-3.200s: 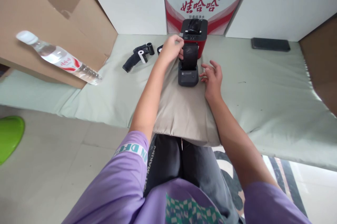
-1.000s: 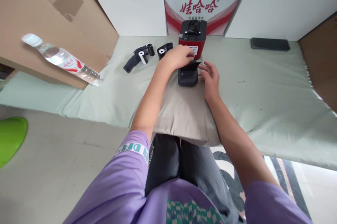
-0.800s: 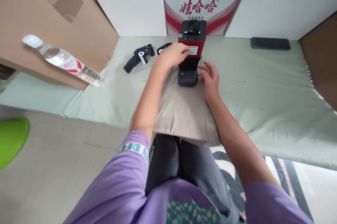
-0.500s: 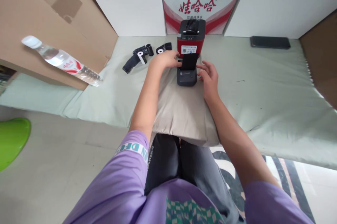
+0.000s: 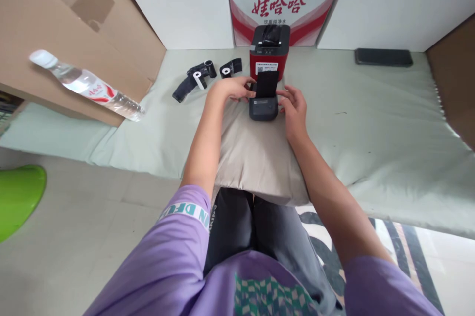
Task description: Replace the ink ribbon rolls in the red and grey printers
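Floor: pale tiles at the near left, with a green plastic thing [image 5: 17, 197] at the left edge, well left of both hands.
Cardboard: a big brown box [image 5: 55, 19] leans at far left; a clear water bottle [image 5: 87, 86] lies in front of it, far left of the left fingers.
Mat: a pale green padded sheet [image 5: 371, 123] covers the low surface under everything.
Loose parts: a black handle-like piece [image 5: 187, 86] and small rolls [image 5: 226, 68] lie just left of and beyond the left hand.
Left hand [image 5: 230, 89]: fingers curled against the left side of the small black printer [image 5: 263, 106], gripping it lightly.
Small black printer: sits on a beige pillow [image 5: 256, 158], between the two hands, its lid [image 5: 266, 83] raised upright.
Red printer [image 5: 269, 54]: just beyond the fingertips, against a red-and-white carton [image 5: 285, 4].
Right hand [image 5: 295, 108]: fingers partly bent, touching the printer's right side.
Wall side: white boxes [image 5: 389, 4] line the back; a dark phone [image 5: 383, 57] lies far right of the right fingers.
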{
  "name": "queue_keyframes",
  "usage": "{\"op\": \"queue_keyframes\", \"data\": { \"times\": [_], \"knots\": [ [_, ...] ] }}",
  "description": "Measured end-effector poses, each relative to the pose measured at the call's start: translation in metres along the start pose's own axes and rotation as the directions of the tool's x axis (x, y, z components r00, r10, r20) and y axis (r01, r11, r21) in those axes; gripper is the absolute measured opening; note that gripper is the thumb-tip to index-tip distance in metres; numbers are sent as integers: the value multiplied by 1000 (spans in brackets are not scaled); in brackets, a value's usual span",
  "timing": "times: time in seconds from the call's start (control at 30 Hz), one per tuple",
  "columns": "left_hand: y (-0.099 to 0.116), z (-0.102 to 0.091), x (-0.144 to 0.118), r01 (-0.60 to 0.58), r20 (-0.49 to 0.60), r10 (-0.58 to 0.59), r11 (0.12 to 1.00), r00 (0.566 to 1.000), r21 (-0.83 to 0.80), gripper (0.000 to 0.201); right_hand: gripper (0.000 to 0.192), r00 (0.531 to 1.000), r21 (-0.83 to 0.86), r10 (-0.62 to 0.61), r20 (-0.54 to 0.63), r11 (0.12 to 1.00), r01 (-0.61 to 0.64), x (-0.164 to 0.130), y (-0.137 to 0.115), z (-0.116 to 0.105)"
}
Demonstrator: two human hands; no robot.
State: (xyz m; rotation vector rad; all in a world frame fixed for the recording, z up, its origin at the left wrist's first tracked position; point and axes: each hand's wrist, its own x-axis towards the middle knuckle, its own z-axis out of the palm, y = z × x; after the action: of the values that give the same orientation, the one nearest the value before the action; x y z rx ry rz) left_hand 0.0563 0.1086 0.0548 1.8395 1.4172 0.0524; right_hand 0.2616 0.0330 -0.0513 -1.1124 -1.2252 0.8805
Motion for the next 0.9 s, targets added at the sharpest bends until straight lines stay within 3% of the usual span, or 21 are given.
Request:
{"op": "queue_keyframes", "data": {
  "times": [0.27, 0.47, 0.63, 0.9],
  "knots": [
    [-6, 4, 2, -3, -4, 2, 993, 1000, -117, 67, 60, 999, 10, 0, -52, 1000, 0, 1, 5, 6],
    [-20, 8, 3, -17, 3, 18, 978, 1000, -208, 63, 61, 997, -128, -77, -20, 989, 74, -1, 1, 7],
    [-40, 26, 9, -144, -140, 107, 945, 984, -293, 59, 63, 982, -271, -175, 72, 944, 188, -5, -5, 5],
    [-32, 37, 11, -143, -233, 79, 952, 969, -272, 51, 76, 977, -384, -197, 81, 898, 213, -3, -1, 2]
  ]
}}
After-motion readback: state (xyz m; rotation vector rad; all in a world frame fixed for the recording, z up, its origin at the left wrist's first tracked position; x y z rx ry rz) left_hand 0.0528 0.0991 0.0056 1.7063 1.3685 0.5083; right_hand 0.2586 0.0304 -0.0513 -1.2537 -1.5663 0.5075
